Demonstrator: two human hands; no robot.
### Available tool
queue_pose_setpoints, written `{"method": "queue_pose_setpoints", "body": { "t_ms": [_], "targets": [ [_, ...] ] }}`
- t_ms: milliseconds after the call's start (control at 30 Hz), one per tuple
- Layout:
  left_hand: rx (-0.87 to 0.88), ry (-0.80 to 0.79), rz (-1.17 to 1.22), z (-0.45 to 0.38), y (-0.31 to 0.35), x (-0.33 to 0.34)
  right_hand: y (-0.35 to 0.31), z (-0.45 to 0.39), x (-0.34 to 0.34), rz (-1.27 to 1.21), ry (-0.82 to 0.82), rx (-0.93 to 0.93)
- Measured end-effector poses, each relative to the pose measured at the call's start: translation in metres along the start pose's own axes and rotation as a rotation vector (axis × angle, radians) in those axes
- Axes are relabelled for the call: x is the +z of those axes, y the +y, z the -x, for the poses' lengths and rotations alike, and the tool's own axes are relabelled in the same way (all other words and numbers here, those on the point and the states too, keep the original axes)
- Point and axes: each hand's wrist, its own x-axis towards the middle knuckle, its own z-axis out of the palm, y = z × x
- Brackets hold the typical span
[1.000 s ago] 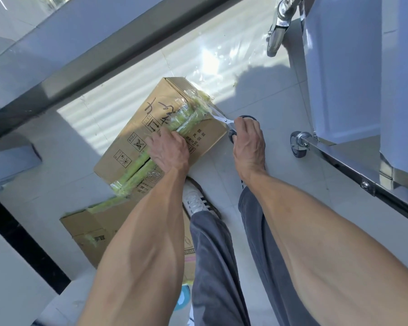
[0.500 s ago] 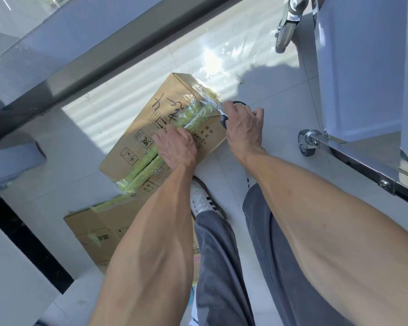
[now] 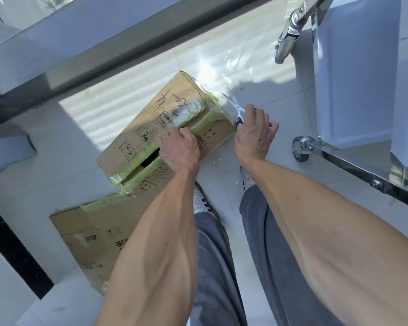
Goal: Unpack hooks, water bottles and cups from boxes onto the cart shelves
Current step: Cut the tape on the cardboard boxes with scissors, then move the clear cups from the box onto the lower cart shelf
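Observation:
A brown cardboard box (image 3: 137,128) with black printing and green tape along its top seam lies on the tiled floor. The seam is split and a dark gap (image 3: 150,158) shows between the flaps. My left hand (image 3: 180,150) grips the edge of the near flap at that gap, fingers curled into the slit. My right hand (image 3: 253,135) holds a pair of scissors (image 3: 236,108) just off the box's right end, blades pointing up and away. The box's contents are hidden.
A second taped cardboard box (image 3: 90,234) sits nearer me at the lower left. The steel cart (image 3: 353,74) with castor wheels (image 3: 300,149) stands at the right. My two legs and shoes are below the hands. A dark window frame (image 3: 127,45) runs behind the box.
The scissors have run along the taped seam and come off the box's right end. The flaps have parted, and my left hand has moved into the gap.

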Motion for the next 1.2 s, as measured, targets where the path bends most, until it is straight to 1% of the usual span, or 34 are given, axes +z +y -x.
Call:
{"method": "queue_pose_setpoints", "body": {
  "t_ms": [67,100,167,300,333,400,467,500,567,600,633,700,767,833,900,1000,1100,1200],
  "targets": [
    [0.005,-0.012,-0.008,0.005,-0.002,-0.005,0.004,0.005,-0.006,-0.039,0.001,0.138],
    [0.017,-0.030,-0.011,0.010,-0.004,-0.009,0.004,0.008,-0.009,-0.045,-0.009,0.174],
    [0.059,-0.081,-0.004,0.021,-0.008,-0.016,0.002,0.015,-0.018,-0.046,-0.014,0.194],
    [0.173,-0.205,0.063,0.042,-0.021,-0.033,-0.014,0.019,-0.037,-0.073,0.020,0.169],
    [0.207,-0.267,0.081,0.047,-0.026,-0.036,-0.019,0.018,-0.042,-0.089,0.029,0.160],
    [0.208,-0.431,0.097,0.059,-0.034,-0.038,-0.031,0.019,-0.052,-0.125,0.036,0.165],
    [0.175,-0.625,0.005,0.073,-0.046,-0.033,-0.039,0.025,-0.059,-0.129,0.024,0.147],
    [0.170,-0.742,-0.051,0.080,-0.053,-0.029,-0.042,0.031,-0.061,-0.121,0.003,0.118],
    [0.123,-0.978,-0.063,0.093,-0.067,-0.023,-0.046,0.046,-0.061,-0.102,-0.077,0.051],
    [0.094,-1.050,-0.042,0.098,-0.075,-0.023,-0.048,0.055,-0.060,-0.099,-0.128,0.038],
    [0.070,-1.071,-0.018,0.101,-0.083,-0.022,-0.050,0.064,-0.057,-0.101,-0.178,0.041],
    [0.025,-0.984,0.024,0.104,-0.103,-0.022,-0.052,0.085,-0.046,-0.078,-0.281,0.084],
    [-0.026,-0.813,0.038,0.100,-0.125,-0.027,-0.051,0.109,-0.031,-0.024,-0.402,0.132],
    [-0.043,-0.678,0.023,0.088,-0.146,-0.032,-0.049,0.130,-0.012,0.015,-0.466,0.119],
    [-0.024,-0.600,-0.004,0.075,-0.160,-0.035,-0.048,0.149,0.001,0.038,-0.433,0.055],
    [-0.018,-0.532,0.006,0.056,-0.170,-0.037,-0.054,0.162,0.011,0.024,-0.314,-0.051],
    [0.008,-0.570,0.023,0.034,-0.169,-0.032,-0.065,0.158,0.017,-0.038,-0.252,-0.141],
    [0.020,-0.605,0.029,0.016,-0.162,-0.024,-0.077,0.148,0.021,-0.046,-0.191,-0.161]
  ]
}}
